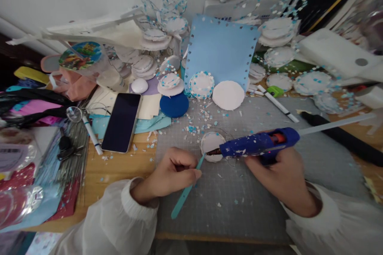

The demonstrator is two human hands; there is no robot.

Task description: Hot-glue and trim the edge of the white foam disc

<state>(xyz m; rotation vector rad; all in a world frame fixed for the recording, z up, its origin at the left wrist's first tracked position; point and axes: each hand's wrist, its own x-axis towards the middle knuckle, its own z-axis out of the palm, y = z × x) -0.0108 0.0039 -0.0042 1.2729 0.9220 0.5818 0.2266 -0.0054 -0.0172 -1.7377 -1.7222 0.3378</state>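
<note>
My right hand (279,175) is wrapped round the handle of a blue hot glue gun (248,145), which has a long glue stick out of its back end. Its nozzle points left, over a small round white disc (213,143) on the grey cutting mat (239,211). Between thumb and fingers my left hand (173,171) pinches a pair of teal tweezers (184,201). The tweezers' tip meets or nearly meets the nozzle at the disc's lower left edge; I cannot tell whether they touch. Thin wire loops beside the disc.
Blue and white paper bits (193,128) lie scattered on the mat. Behind stand a light blue card (221,51), a white disc (228,95) and a dark blue round pad (174,104). A phone (121,123) lies left; a black rod-like tool (341,137) lies right.
</note>
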